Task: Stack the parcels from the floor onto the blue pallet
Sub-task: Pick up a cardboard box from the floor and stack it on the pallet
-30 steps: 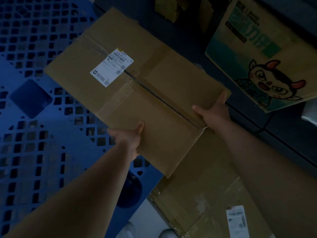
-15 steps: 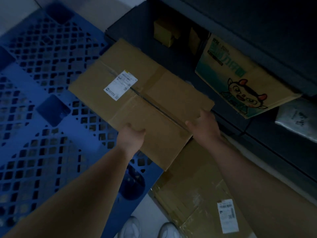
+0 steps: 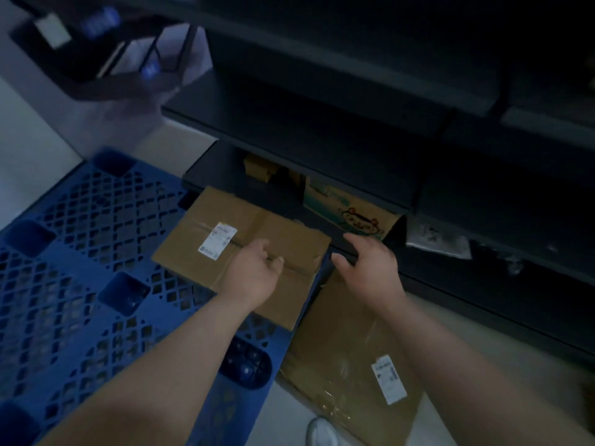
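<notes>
1. On the right edge of the blue pallet (image 3: 64, 300), toward its far right corner: a flat cardboard parcel (image 3: 186, 249), shipping label (image 3: 217, 241) up, lying on the grid with its near corner at the pallet's rim.
2. Over the parcel's near half: the left hand (image 3: 254, 273), palm down, fingers loosely curled, gripping nothing. Touching the cardboard or just above it, cannot tell.
3. Just past the parcel's right side, above the gap between the pallet and the dark shelving (image 3: 322, 140): the right hand (image 3: 370, 268), fingers spread and slack, empty, apart from the left.
4. Reads as the letting-go end of one placement: parcel down, neither hand clamped on it.
5. On the floor, against the pallet's right edge and beside a white shoe (image 3: 318, 432): a second parcel (image 3: 341, 349), glossy with tape, its own label (image 3: 389, 379) toward the near end. Judged next to go.
6. Calls for turning to it, getting a hand under each of two opposite sides, lifting level, then setting it squarely on the first parcel or flat beside it toward the pallet's middle.
7. Worth minding: slick tape under the palms and the low shelf lip close on the right.
8. On the low shelf behind, off the floor: a cartoon-printed carton (image 3: 351, 214) and a grey mailer bag (image 3: 438, 241). Part of the job or not, cannot tell.
</notes>
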`<state>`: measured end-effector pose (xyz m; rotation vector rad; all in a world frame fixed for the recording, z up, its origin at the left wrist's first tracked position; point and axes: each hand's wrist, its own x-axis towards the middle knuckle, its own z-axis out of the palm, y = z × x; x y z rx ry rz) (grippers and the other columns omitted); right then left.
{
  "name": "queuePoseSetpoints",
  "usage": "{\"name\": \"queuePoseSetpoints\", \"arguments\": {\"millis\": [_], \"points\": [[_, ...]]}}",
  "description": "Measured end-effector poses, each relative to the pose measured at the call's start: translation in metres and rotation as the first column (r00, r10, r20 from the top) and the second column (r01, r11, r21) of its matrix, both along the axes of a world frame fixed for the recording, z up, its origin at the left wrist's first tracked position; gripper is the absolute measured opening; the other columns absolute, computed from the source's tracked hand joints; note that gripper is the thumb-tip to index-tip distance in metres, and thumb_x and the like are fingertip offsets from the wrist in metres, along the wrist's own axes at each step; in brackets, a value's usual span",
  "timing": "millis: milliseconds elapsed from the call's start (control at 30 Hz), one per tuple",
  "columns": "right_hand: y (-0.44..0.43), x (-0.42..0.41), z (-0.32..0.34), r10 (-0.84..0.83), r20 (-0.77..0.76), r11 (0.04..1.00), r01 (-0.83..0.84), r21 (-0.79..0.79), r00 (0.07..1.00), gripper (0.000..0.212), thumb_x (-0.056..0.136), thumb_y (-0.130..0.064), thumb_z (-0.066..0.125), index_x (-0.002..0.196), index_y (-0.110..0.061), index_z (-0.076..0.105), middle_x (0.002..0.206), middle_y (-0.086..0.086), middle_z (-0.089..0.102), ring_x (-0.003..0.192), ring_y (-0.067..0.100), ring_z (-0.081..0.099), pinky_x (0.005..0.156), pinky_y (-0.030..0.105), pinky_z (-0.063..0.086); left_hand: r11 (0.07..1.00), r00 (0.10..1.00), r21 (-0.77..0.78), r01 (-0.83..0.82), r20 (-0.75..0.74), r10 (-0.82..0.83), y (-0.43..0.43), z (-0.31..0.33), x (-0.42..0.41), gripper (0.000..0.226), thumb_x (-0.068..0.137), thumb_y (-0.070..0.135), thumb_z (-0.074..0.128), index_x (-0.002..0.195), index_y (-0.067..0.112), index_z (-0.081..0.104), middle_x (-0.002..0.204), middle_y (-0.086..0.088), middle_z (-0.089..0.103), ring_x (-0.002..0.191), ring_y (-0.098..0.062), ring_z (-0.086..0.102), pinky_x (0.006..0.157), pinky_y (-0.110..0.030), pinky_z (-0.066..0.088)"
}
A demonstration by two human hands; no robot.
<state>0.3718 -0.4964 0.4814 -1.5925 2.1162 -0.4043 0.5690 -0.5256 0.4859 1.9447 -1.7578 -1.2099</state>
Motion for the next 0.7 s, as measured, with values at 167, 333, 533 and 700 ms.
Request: {"name": "queuePoseSetpoints", "arguments": {"millis": [167, 333, 533, 700], "points": [[0.086, -0.012, 0.100, -0.175, -0.041, 0.982, 0.172, -0.072, 0.984, 0.054, 0.094, -0.046, 0.054, 0.142, -0.024, 0.046, 0.142, 0.000, 0.051, 0.138, 0.021, 0.037, 0.116, 0.045, 0.025, 0.987, 0.989, -0.065, 0.148, -0.003, -0.149, 0.053, 0.095, -0.002, 0.053, 0.094, 0.038, 0.054, 0.143, 0.020, 0.040, 0.137, -0.002, 0.053, 0.122, -0.017, 0.052, 0.098, -0.032, 0.045], [0.183, -0.026, 0.179, -0.367, -0.028, 0.928, 0.364, -0.083, 0.930, 0.054, 0.094, -0.046, 0.054, 0.143, -0.026, 0.044, 0.143, 0.000, 0.050, 0.141, 0.020, 0.032, 0.118, 0.043, 0.022, 0.936, 0.948, -0.157, 0.316, 0.015, -0.318, 0.116, 0.176, -0.033, 0.051, 0.095, 0.037, 0.054, 0.141, 0.020, 0.042, 0.135, 0.000, 0.054, 0.122, -0.016, 0.052, 0.094, -0.028, 0.043], [0.304, -0.059, 0.245, -0.559, -0.033, 0.826, 0.554, -0.107, 0.828, 0.053, 0.094, -0.047, 0.052, 0.142, -0.028, 0.044, 0.141, -0.004, 0.052, 0.140, 0.019, 0.034, 0.118, 0.045, 0.020, 0.826, 0.848, -0.242, 0.509, -0.026, -0.530, 0.197, 0.245, -0.106, 0.050, 0.095, 0.038, 0.053, 0.141, 0.022, 0.042, 0.136, 0.002, 0.053, 0.121, -0.017, 0.052, 0.094, -0.029, 0.045], [0.411, -0.091, 0.280, -0.724, -0.054, 0.687, 0.713, -0.138, 0.688, 0.052, 0.095, -0.047, 0.051, 0.142, -0.028, 0.044, 0.142, -0.003, 0.051, 0.142, 0.019, 0.032, 0.119, 0.045, 0.018, 0.714, 0.732, -0.273, 0.645, -0.049, -0.680, 0.280, 0.281, -0.172, 0.049, 0.095, 0.036, 0.055, 0.140, 0.021, 0.044, 0.135, 0.002, 0.054, 0.122, -0.017, 0.052, 0.099, -0.034, 0.047]]}}
